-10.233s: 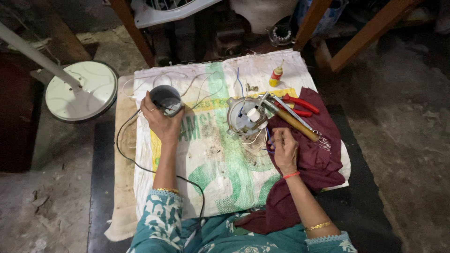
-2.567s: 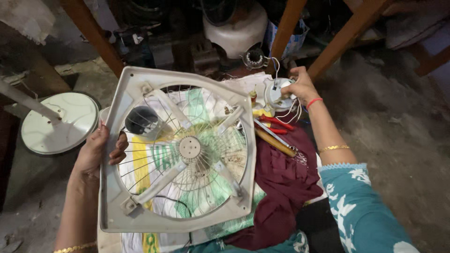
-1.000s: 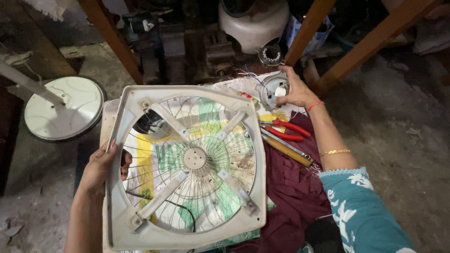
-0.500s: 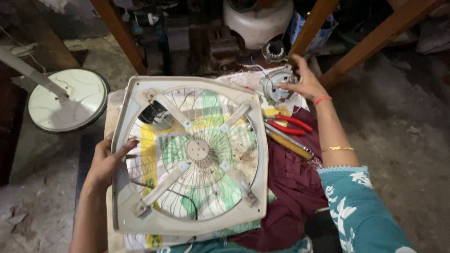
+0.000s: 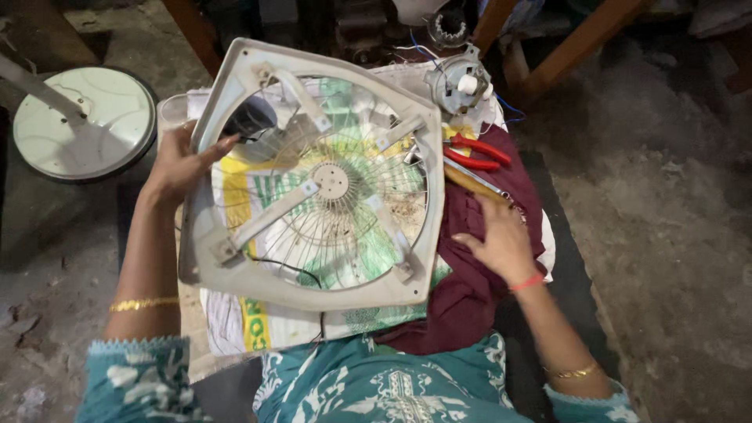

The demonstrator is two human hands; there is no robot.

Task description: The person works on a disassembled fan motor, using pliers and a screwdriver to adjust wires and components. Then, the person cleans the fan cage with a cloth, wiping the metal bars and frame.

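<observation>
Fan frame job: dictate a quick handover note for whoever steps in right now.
Left hand: holds the left edge of the square fan frame, which rests tilted over the printed sack.
Right hand: free, flat on the maroon cloth beside the frame.
Motor sits at the sack's far end, apart from the frame; red pliers lie near it.
Done: frame on the work area.
Left: motor not in the frame.

An informal repair workshop set up on a rough concrete floor point(image 5: 674, 204). A printed sack point(image 5: 251, 321) and maroon cloth point(image 5: 470, 290) serve as the work surface. At one o'clock lie red-handled pliers point(image 5: 478, 153) and a small electric motor point(image 5: 460, 82); at ten o'clock rests a round metal fan base point(image 5: 82, 121).
</observation>
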